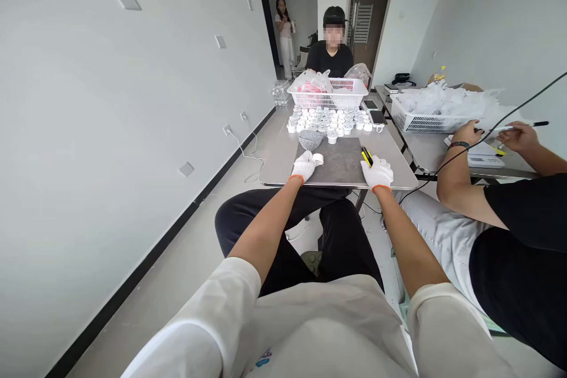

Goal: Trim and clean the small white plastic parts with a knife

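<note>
My left hand (pixel 304 166), in a white glove with an orange cuff, is closed on a small white cup (pixel 318 159) at the left of a dark grey mat (pixel 339 160). On the mat's right side my gloved right hand (pixel 378 172) is closed round a yellow and black cutter (pixel 367 156). A grey cloth (pixel 310 140) lies just beyond my left hand. One white cup (pixel 332 137) stands at the mat's far edge, and several more white cups (pixel 328 120) are grouped behind it.
Behind the cups stands a white basket (pixel 328 98) with plastic bags. Two phones lie right of the cups. A person sits across the table (pixel 277 166). At right, a co-worker's arms are at another table with a basket (pixel 425 122); a black cable crosses there.
</note>
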Action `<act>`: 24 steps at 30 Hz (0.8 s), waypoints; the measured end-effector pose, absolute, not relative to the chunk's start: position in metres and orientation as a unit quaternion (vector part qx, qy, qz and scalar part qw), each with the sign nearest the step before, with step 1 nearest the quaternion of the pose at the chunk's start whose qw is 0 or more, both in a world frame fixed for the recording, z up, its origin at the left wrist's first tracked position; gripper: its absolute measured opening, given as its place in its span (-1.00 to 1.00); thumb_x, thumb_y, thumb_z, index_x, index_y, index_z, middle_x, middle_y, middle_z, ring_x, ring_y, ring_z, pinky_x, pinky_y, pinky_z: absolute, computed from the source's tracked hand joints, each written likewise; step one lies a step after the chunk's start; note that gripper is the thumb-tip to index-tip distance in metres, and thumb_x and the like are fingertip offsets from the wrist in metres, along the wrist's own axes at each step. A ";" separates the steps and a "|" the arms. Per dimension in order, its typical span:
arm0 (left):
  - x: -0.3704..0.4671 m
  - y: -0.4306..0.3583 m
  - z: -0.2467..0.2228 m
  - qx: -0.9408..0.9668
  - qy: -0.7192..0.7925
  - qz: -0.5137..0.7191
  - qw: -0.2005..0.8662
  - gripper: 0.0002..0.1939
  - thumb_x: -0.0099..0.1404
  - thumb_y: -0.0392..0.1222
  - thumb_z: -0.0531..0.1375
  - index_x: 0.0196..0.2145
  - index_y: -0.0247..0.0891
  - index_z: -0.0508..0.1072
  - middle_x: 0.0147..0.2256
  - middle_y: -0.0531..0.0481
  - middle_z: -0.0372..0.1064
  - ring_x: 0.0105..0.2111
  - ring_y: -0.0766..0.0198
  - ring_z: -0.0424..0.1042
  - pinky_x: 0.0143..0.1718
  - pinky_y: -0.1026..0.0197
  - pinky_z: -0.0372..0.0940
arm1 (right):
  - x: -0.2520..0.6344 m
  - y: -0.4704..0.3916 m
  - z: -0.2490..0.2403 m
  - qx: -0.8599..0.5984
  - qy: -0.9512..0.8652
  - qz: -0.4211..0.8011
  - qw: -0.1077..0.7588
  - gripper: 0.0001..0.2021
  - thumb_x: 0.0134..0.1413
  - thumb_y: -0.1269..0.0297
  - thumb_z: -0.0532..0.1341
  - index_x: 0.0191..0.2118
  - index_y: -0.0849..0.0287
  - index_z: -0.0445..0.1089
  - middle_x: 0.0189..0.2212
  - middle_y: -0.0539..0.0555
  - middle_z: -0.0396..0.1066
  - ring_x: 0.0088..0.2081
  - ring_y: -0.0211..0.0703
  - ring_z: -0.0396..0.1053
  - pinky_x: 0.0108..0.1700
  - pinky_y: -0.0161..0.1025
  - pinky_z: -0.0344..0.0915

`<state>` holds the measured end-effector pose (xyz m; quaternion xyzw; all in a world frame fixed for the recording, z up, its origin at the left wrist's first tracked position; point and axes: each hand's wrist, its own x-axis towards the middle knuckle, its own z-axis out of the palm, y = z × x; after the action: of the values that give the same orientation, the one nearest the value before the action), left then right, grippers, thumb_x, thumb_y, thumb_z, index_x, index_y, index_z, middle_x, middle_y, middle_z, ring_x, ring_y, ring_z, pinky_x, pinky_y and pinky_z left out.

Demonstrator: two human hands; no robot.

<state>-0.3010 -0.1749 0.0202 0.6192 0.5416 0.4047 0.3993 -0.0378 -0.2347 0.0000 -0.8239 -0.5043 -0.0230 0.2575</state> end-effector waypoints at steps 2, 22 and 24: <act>-0.302 -0.177 0.021 0.625 0.546 0.401 0.387 -0.60 0.11 -0.08 0.32 -0.50 -0.17 0.10 -0.56 0.18 0.02 -0.45 0.37 0.02 -0.38 0.34 0.13 | -0.038 -0.238 0.006 -0.810 -0.504 -0.006 0.300 -0.50 0.32 0.01 0.19 0.19 0.28 0.35 0.05 0.29 0.34 0.07 0.10 0.32 0.13 0.06 0.29; -0.303 -0.170 0.020 0.552 0.580 0.428 0.420 -0.69 0.40 0.00 0.22 -0.11 -0.33 0.46 -0.18 -0.04 0.46 -0.19 0.24 0.43 -0.11 0.12 0.39 | 0.298 -0.281 0.169 -0.712 -0.578 0.074 0.392 -0.33 0.23 0.23 -0.34 -0.63 0.39 0.36 -0.23 0.40 0.51 -0.01 -0.08 0.46 0.12 0.20 0.15; -0.305 -0.172 0.019 0.548 0.584 0.427 0.420 -0.68 0.38 0.01 0.23 -0.09 -0.31 0.48 -0.13 -0.07 0.45 -0.14 0.18 0.45 -0.12 0.11 0.41 | 0.258 -0.295 0.150 -0.729 -0.531 0.124 0.413 -0.31 0.25 0.10 -0.32 -0.75 0.23 0.26 -0.35 0.27 0.55 -0.10 -0.07 0.52 0.06 0.21 0.14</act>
<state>-0.3054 -0.1717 0.0188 0.5478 0.5842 0.4266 0.4202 0.2584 -0.2952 0.1503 -0.7293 -0.5314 0.1239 0.4128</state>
